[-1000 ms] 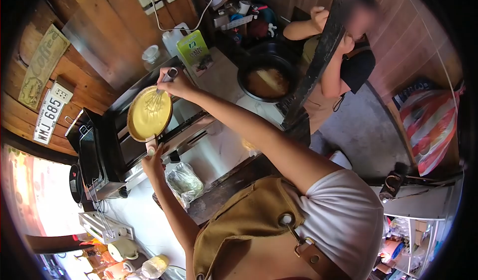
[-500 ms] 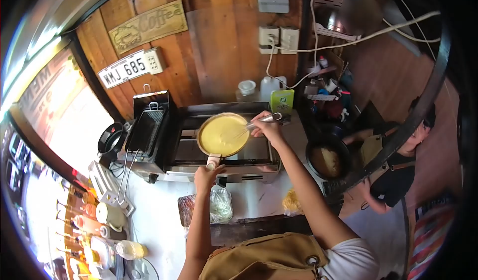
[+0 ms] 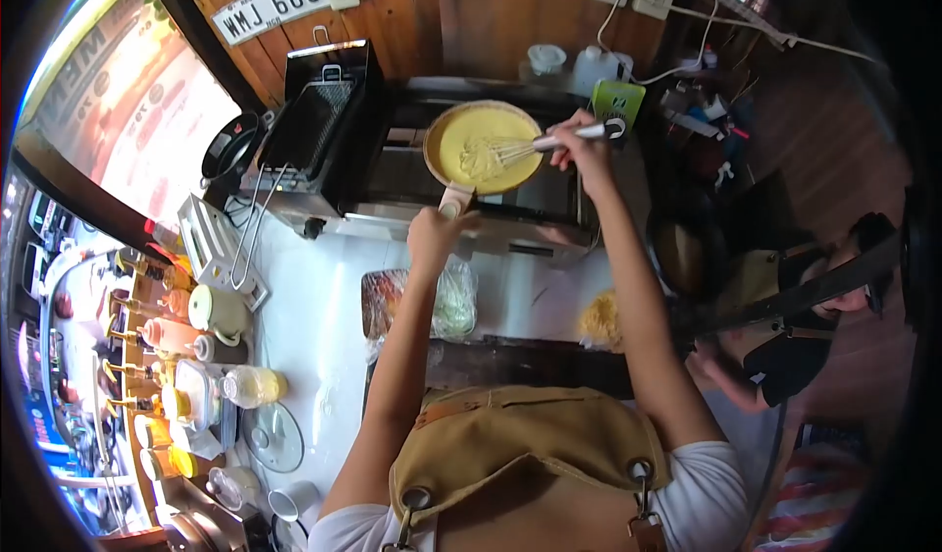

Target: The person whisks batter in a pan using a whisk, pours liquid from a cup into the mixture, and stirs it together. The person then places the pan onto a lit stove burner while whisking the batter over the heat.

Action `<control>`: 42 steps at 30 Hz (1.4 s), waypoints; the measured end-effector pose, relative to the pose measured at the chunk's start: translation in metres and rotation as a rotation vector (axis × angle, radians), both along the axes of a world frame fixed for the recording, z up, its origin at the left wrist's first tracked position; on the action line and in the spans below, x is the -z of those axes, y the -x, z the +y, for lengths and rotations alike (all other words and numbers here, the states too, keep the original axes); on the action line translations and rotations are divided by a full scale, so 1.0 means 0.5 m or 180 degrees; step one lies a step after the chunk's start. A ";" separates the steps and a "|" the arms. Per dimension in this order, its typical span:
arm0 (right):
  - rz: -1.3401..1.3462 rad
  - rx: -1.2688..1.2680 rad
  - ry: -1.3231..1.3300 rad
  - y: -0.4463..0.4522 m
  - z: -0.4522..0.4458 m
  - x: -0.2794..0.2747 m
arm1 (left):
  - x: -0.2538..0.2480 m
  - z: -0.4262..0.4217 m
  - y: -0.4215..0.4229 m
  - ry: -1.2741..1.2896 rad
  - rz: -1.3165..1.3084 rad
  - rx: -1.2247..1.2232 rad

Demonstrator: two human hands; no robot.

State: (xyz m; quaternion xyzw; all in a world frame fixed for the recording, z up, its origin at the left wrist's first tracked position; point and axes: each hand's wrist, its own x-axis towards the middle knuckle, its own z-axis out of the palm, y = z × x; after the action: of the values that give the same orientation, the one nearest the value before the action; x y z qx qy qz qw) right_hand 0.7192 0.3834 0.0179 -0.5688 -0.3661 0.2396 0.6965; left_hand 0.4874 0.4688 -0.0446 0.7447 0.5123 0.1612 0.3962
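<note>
A round pan [image 3: 433, 159] full of thick yellow sauce [image 3: 471, 125] is held over the flat metal griddle [image 3: 378, 174]. My left hand [image 3: 435, 238] is wrapped around the pan's pale handle [image 3: 455, 201] on the near side. In my right hand [image 3: 581, 150] is a whisk [image 3: 549, 142], gripped by its metal handle. Its wires sit in the sauce, with part of the loops showing above the surface. Whether the pan rests on the griddle or hangs just above it, I cannot tell.
Left of the griddle stands a grill [image 3: 319, 130] with a wire basket. Wrapped food packs [image 3: 455, 302] and a bag of shredded yellow food [image 3: 601, 318] lie nearer me. Sauce bottles [image 3: 167, 334] line the left side. At right, a person [image 3: 785, 356] is beside another pan [image 3: 682, 253].
My view has tipped downward, so everything sits higher in the picture. The whisk now lies lower and its wires show more above the sauce. Both hands keep their holds.
</note>
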 end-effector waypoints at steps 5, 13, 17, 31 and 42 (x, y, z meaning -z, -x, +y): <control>-0.0129 0.0294 -0.0294 -0.036 0.026 0.019 | 0.003 0.001 -0.001 0.0006 0.0051 0.0026; -0.0410 0.0071 0.0098 -0.077 0.026 -0.007 | -0.001 0.003 -0.004 0.0000 0.0095 0.0036; -0.0260 -0.0510 -0.0064 -0.046 0.038 0.011 | -0.009 0.000 -0.004 0.0053 0.0133 0.0024; -0.0478 -0.0256 0.0173 -0.070 0.054 -0.011 | -0.011 -0.004 -0.004 -0.0069 0.0177 0.0044; -0.0830 0.0023 0.0100 -0.049 0.060 -0.006 | -0.001 -0.007 -0.006 -0.0168 0.0123 0.0077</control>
State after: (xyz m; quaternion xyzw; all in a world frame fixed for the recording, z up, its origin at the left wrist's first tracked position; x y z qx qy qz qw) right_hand 0.7438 0.4135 0.0210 -0.6073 -0.4476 0.1669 0.6348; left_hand 0.4904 0.4651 -0.0441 0.7640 0.5064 0.1555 0.3683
